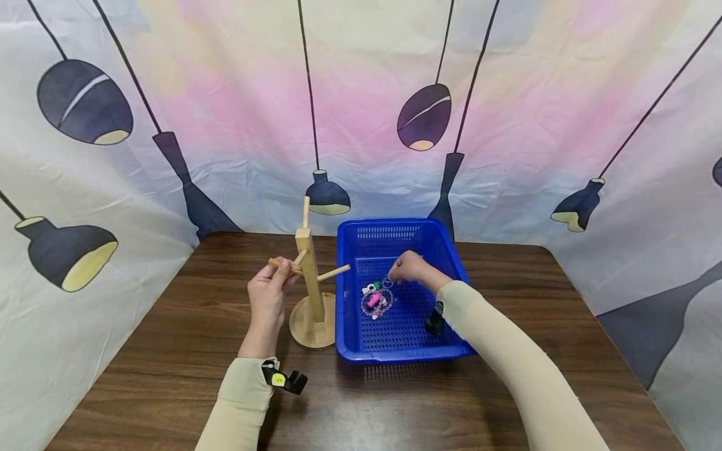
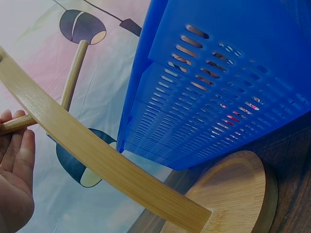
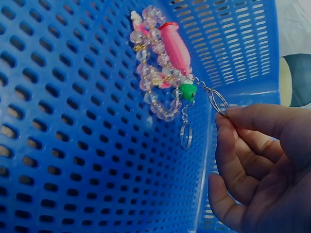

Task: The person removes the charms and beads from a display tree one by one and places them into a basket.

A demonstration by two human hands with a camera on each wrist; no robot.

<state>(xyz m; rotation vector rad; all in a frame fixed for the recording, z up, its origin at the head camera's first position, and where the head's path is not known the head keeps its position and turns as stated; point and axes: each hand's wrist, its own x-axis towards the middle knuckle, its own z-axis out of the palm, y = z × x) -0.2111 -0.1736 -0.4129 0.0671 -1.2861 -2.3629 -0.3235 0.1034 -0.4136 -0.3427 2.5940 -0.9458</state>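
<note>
My left hand (image 1: pixel 265 297) grips a side peg (image 2: pixel 17 124) of a wooden stand (image 1: pixel 312 275), which stands upright on its round base. Inside the blue basket (image 1: pixel 406 358), thumb and forefinger of my right hand (image 1: pixel 413 268) pinch a metal key ring (image 3: pixel 217 102). From that ring a short chain runs to a pink charm (image 3: pixel 176 48), seen in the right wrist view. Beside it are a green charm (image 3: pixel 188 91) with its own loose ring (image 3: pixel 186 136) and some clear-and-pink beaded strands (image 3: pixel 145 70).
Basket and stand are close together on a dark wooden table (image 1: pixel 186 338), the stand to the left. One peg (image 1: pixel 334 272) reaches toward the basket's left rim. Behind the table hangs a cloth (image 1: pixel 242 94) printed with lamps.
</note>
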